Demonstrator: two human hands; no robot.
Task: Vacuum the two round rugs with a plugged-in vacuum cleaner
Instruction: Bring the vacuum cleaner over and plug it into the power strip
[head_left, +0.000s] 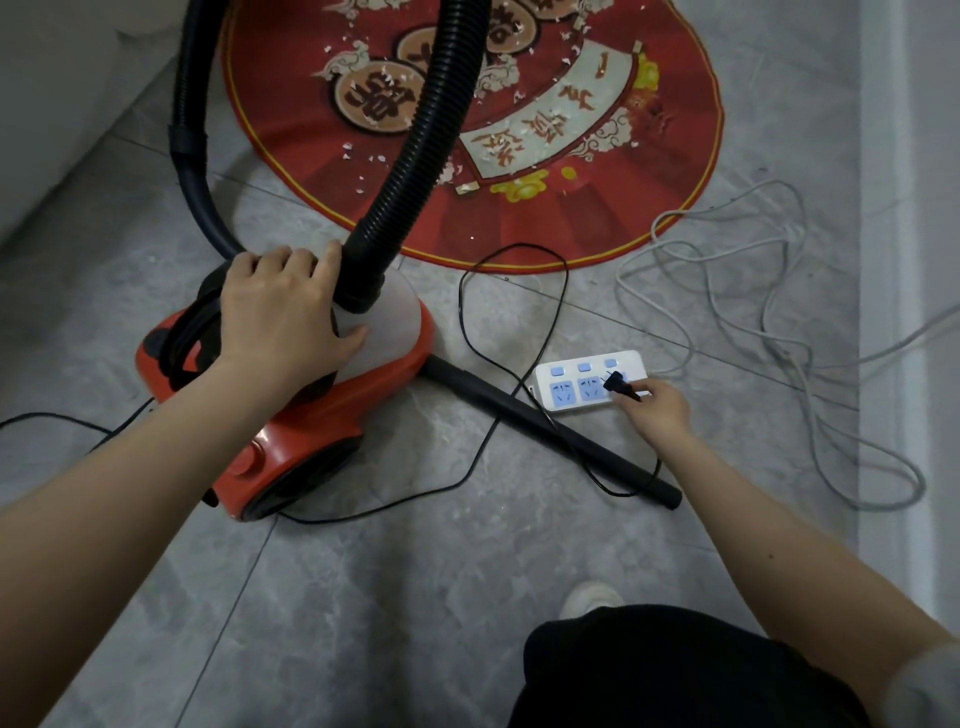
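Dark trousers (675, 675) over a bent knee fill the near edge, with a pale shoe toe (589, 597) beyond on the grey marbled floor tiles (363, 597). Her right hand (657, 410) pinches a small black plug (621, 388) in curled fingers at the third outlet of a white power strip (592, 382) with pale blue sockets and switches. Her left hand (283, 312) rests spread on the frosted dome of the glossy orange vacuum cleaner (317, 415), beside the ribbed black hose (421, 145). Just behind lies the round red rug (597, 223), yellow-rimmed, printed with Chinese characters, littered with white scraps. White cable (753, 291) loops loosely nearby
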